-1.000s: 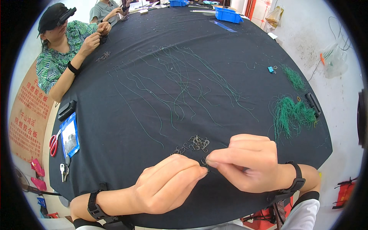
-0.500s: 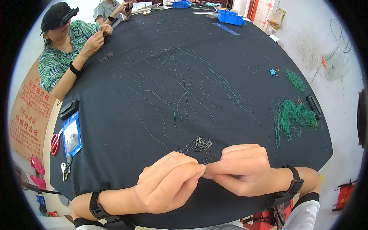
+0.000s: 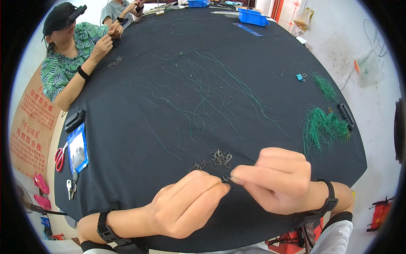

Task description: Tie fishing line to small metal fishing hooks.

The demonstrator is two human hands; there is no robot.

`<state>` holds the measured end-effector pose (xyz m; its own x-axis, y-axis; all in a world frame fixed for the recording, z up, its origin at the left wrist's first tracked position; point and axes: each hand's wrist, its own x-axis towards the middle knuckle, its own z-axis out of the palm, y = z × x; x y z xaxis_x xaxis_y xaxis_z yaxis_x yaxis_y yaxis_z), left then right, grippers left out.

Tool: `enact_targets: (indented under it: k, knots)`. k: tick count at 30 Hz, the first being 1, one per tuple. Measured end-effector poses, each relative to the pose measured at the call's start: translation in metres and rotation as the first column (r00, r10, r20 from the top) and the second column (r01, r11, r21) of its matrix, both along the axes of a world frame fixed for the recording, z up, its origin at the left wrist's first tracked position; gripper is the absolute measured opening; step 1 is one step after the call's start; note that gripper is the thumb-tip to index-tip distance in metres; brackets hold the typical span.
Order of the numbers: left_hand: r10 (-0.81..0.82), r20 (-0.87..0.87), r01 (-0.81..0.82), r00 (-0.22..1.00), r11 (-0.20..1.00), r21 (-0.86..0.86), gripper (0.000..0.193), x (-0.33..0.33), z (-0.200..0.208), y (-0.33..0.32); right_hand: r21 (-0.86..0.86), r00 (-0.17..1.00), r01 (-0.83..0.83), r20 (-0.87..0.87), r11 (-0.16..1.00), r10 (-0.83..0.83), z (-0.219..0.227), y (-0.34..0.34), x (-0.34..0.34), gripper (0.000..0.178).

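Note:
My left hand (image 3: pixel 190 205) is closed in a pinch low in the middle, its fingertips just below a few loose fish hooks (image 3: pixel 226 178). Whatever it pinches is too small to make out. Close by on the right, my right hand (image 3: pixel 275 180) is pinched as well, a small gap between the two sets of fingertips; its contents are hidden too. Beyond them lies a heap of dark metal fish hooks (image 3: pixel 220 157), with more hooks (image 3: pixel 197 166) beside it. Long green threads (image 3: pixel 203 97) spread over the black tablecloth (image 3: pixel 114 169) farther off.
Bundles of green thread (image 3: pixel 323 129) lie at right, near a blue binder clip (image 3: pixel 300 77). At left are red-handled scissors (image 3: pixel 60 158), a blue-edged packet (image 3: pixel 78 148), keys (image 3: pixel 71 188) and a black case (image 3: pixel 75 121). Two people work at far left. A blue bin (image 3: pixel 253 17) stands at the back.
My hands were touching at the fingertips and have come apart. The right hand has moved right and slightly up; the left has dropped a little.

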<state>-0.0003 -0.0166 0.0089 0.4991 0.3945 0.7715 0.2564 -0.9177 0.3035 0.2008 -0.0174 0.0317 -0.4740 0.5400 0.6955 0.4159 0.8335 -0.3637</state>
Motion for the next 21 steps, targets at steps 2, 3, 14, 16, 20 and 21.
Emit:
enact_targets:
  k: [2, 3, 14, 16, 20, 21]
  knots:
    - [-0.013, 0.018, 0.013, 1.0, 1.0, -0.016, 0.02, 0.0, 0.0, 0.0, -0.135, 0.998, -0.041, -0.052, 0.99, 0.034, -0.003, 0.002, 0.001, 0.021]
    - [-0.017, 0.027, 0.018, 1.0, 1.0, -0.024, 0.019, 0.0, -0.001, 0.001, -0.201, 0.995, -0.066, -0.081, 0.977, 0.05, -0.004, 0.002, 0.001, 0.019]
    - [0.0, 0.098, 0.009, 0.995, 0.995, -0.096, 0.016, -0.002, 0.001, 0.002, -0.362, 0.985, -0.159, -0.119, 0.919, 0.123, -0.011, -0.002, -0.004, 0.012]
    - [0.007, 0.096, 0.002, 0.995, 0.995, -0.101, 0.016, -0.002, 0.001, 0.002, -0.279, 0.99, -0.139, -0.069, 0.95, 0.124, -0.013, -0.002, -0.005, 0.014]
    - [0.026, 0.073, -0.019, 0.997, 0.996, -0.085, 0.017, -0.001, -0.001, 0.002, -0.069, 0.994, -0.089, 0.054, 0.994, 0.093, -0.014, -0.008, -0.007, 0.021]
    - [0.03, 0.066, -0.025, 0.997, 0.997, -0.079, 0.018, 0.0, -0.002, 0.002, -0.02, 0.993, -0.081, 0.089, 0.997, 0.082, -0.014, -0.009, -0.006, 0.023]
